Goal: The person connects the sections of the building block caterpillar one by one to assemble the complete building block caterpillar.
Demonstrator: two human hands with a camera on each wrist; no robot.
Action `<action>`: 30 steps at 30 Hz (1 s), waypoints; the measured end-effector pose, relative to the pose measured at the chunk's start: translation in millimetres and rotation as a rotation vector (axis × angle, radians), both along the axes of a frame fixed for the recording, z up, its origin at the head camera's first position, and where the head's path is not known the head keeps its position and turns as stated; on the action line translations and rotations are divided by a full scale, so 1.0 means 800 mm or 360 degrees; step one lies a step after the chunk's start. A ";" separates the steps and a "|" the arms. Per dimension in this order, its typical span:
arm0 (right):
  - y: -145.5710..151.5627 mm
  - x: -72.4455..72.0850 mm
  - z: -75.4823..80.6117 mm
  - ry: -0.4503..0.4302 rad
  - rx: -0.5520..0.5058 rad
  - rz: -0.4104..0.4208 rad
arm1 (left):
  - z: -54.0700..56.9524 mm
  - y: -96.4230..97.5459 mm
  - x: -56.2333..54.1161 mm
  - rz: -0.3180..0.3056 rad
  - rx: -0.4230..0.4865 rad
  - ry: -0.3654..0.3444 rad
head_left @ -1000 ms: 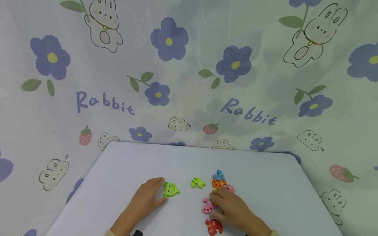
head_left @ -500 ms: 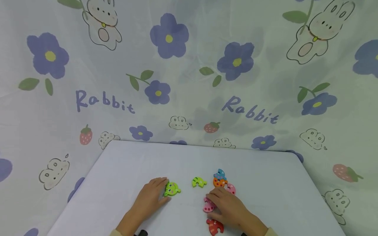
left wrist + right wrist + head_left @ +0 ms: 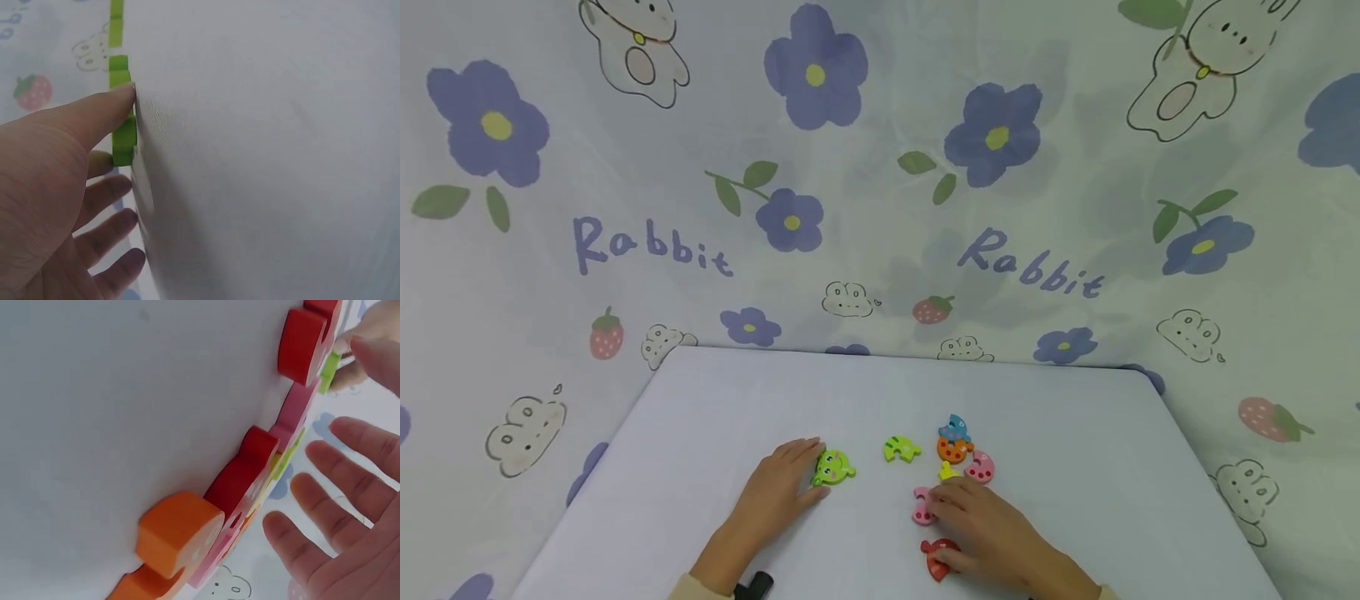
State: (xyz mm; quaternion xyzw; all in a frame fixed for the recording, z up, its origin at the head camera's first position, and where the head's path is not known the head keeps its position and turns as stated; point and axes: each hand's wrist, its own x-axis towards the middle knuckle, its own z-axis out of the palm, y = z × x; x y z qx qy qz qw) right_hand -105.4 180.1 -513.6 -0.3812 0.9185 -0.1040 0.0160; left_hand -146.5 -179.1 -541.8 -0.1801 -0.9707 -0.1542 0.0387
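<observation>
Two green pieces are counted, a frog-faced piece (image 3: 832,468) at left and a striped piece (image 3: 901,449); two pink, near (image 3: 921,514) and far (image 3: 981,467); one blue (image 3: 955,429); one yellow (image 3: 948,472); two orange (image 3: 953,451) (image 3: 178,531); two red (image 3: 934,560) (image 3: 244,475). The frog-faced piece is flanked by the left hand (image 3: 778,485), thumb and fingers apart; whether it is gripped cannot be told. The right hand (image 3: 988,525) is held spread; yellow, hidden earlier, has been uncovered.

Bare left hand (image 3: 775,492), bare right hand (image 3: 983,527), beige cuff (image 3: 698,588), black wrist device (image 3: 757,585)
</observation>
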 end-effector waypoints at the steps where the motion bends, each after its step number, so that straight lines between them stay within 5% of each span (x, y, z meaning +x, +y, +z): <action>1: 0.002 0.003 0.000 0.0019 -0.0004 0.0028 | 0.000 0.000 0.000 0.0000 0.0003 -0.0004; 9: 0.008 0.017 -0.006 -0.0103 -0.0066 0.0100 | -0.001 -0.001 -0.003 0.0008 0.0019 0.0013; 17: -0.023 0.024 -0.007 -0.0493 0.0187 -0.0161 | -0.003 -0.001 0.001 0.0020 0.0105 -0.0023; 25: -0.036 0.030 -0.012 -0.0515 0.0075 -0.0112 | -0.004 -0.003 0.004 0.0021 0.0087 -0.0013; 30: -0.039 0.027 -0.003 -0.0667 0.0229 -0.0126 | -0.003 -0.004 0.002 0.0011 0.0078 -0.0015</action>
